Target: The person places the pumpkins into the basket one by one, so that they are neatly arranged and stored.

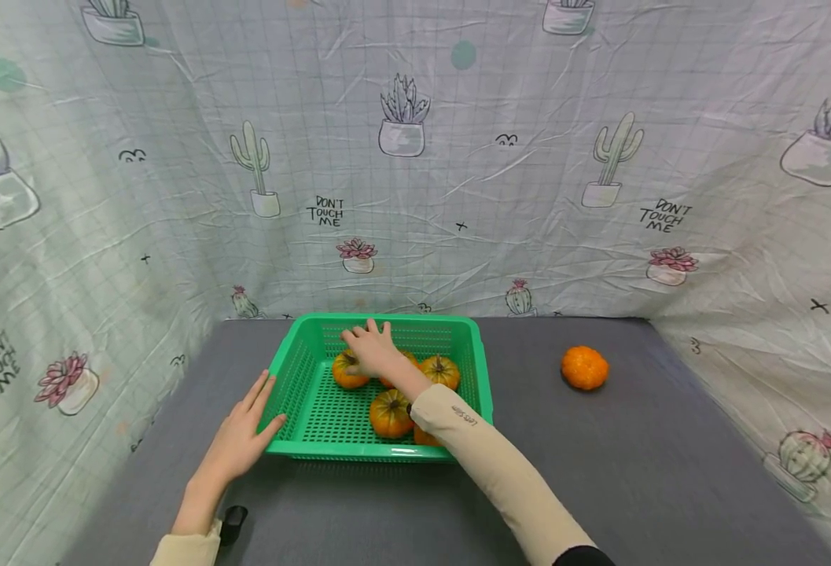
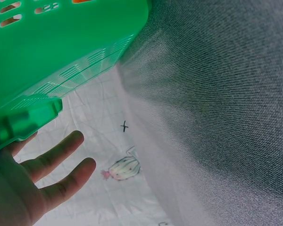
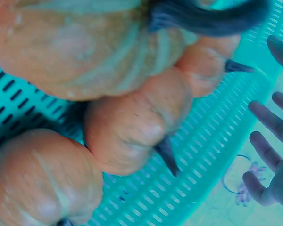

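Note:
A green plastic basket with slotted walls stands on the table and holds several small orange pumpkins with greenish stripes. My right hand reaches over the basket, fingers spread, just above the back-left pumpkin. In the right wrist view that hand appears apart from the stemmed pumpkins, holding nothing. Other pumpkins lie near it, one in the middle and one at the back right; my right arm partly hides some. At the basket's left side my left hand rests against the rim, fingers extended.
To the right of the basket, a bumpy orange pumpkin sits alone on the dark grey table. A pale cloth printed with potted cacti hangs behind and along both sides.

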`<state>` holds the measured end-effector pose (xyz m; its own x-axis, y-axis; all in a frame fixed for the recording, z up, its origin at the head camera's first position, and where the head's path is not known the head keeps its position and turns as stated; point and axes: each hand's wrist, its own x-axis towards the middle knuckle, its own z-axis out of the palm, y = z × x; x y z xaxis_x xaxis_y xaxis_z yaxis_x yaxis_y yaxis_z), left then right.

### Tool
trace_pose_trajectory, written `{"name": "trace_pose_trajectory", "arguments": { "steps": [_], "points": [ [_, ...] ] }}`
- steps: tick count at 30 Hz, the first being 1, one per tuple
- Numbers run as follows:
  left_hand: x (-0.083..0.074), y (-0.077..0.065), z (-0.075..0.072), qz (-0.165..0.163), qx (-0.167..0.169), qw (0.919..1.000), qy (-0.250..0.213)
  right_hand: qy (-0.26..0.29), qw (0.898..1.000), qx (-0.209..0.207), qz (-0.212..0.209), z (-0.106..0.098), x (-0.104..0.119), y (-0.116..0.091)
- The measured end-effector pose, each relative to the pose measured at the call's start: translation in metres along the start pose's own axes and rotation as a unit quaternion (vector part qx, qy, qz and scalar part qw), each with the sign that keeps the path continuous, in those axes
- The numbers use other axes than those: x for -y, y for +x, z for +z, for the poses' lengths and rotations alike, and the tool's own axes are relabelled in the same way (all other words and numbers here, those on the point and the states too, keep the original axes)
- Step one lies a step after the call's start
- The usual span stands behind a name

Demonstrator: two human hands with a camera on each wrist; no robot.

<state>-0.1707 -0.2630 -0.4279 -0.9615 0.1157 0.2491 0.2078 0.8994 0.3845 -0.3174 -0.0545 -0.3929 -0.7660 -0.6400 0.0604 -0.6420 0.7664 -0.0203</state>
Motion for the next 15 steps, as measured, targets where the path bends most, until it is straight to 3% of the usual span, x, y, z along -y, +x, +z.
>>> {"name": "trace_pose_trajectory", "arguments": {
  "steps": [15],
  "points": [
    [0.002, 0.002, 0.0, 0.001, 0.003, 1.0, -0.007, -0.006, 0.999, -0.021, -0.049, -0.049, -0.008, -0.04]
  ]
}}
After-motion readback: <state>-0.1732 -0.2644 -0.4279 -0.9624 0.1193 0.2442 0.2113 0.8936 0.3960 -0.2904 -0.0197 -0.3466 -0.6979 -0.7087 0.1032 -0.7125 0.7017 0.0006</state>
